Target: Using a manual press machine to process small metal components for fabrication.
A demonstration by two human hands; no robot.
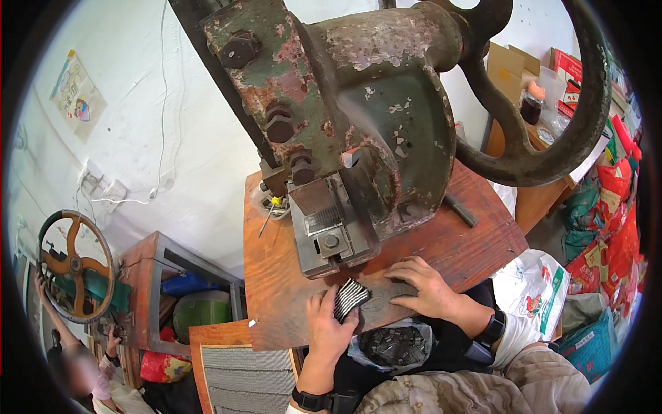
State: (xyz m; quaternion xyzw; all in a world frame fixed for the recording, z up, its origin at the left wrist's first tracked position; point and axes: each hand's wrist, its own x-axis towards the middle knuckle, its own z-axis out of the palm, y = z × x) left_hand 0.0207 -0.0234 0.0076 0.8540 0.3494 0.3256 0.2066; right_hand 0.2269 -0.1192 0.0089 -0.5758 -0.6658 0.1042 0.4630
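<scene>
My left hand is closed on a small stack of thin metal strips, its edges striped dark and light, at the front of the wooden board. My right hand is at the board's front right, thumb and fingers apart, with nothing seen between them. Just beyond my hands stands a heavy green hand press with worn paint. Its metal die block has a bolt on top. On my lap, below the board's edge, a plastic bag holds many small dark metal pieces.
A screwdriver leans on a small tub left of the die. A metal bar lies right of the press, under its big handwheel. Bags are piled at far right. Another person works at a second wheel.
</scene>
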